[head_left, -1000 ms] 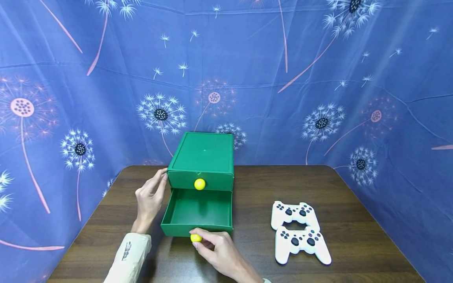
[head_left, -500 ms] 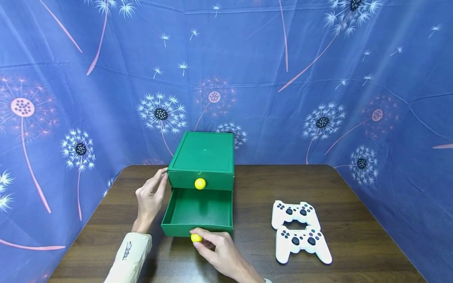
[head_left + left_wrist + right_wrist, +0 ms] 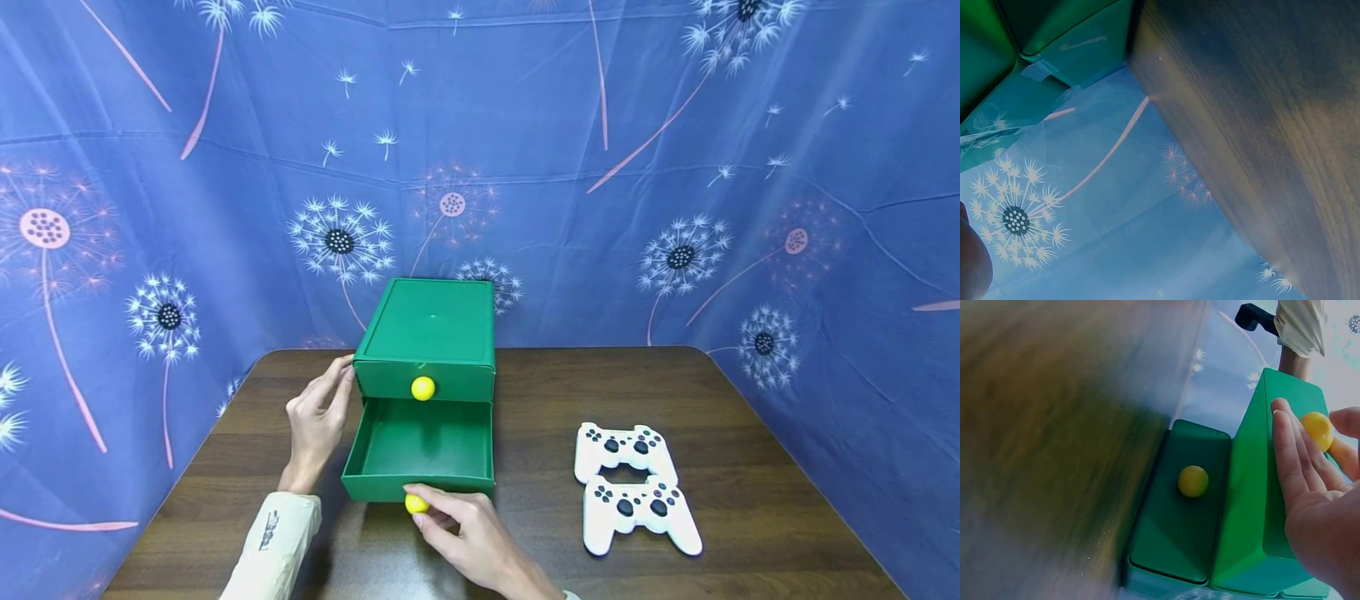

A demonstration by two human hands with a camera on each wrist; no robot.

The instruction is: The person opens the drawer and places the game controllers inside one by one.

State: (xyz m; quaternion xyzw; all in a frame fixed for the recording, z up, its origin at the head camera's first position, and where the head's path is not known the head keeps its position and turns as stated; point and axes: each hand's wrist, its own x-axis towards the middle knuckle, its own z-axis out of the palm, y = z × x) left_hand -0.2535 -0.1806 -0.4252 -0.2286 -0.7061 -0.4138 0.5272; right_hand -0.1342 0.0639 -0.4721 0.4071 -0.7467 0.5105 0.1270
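A green two-drawer box [image 3: 435, 321] stands on the table. Its lower drawer [image 3: 423, 442] is pulled out and bare inside; the upper drawer [image 3: 386, 382] is closed, with a round yellow knob [image 3: 423, 388] on its front. My right hand [image 3: 476, 533] pinches the lower drawer's yellow knob [image 3: 416, 503] between thumb and fingers. In the right wrist view, that knob [image 3: 1317, 431] shows beside my long fingers [image 3: 1286, 447]. My left hand [image 3: 318, 421] rests its fingertips against the box's left side, near the upper front corner. Only a dark fingertip edge shows in the left wrist view.
Two white game controllers [image 3: 641, 510] lie on the right of the brown wooden table [image 3: 757, 467], one in front of the other. Behind the table hangs a blue cloth [image 3: 555, 242] with a dandelion print.
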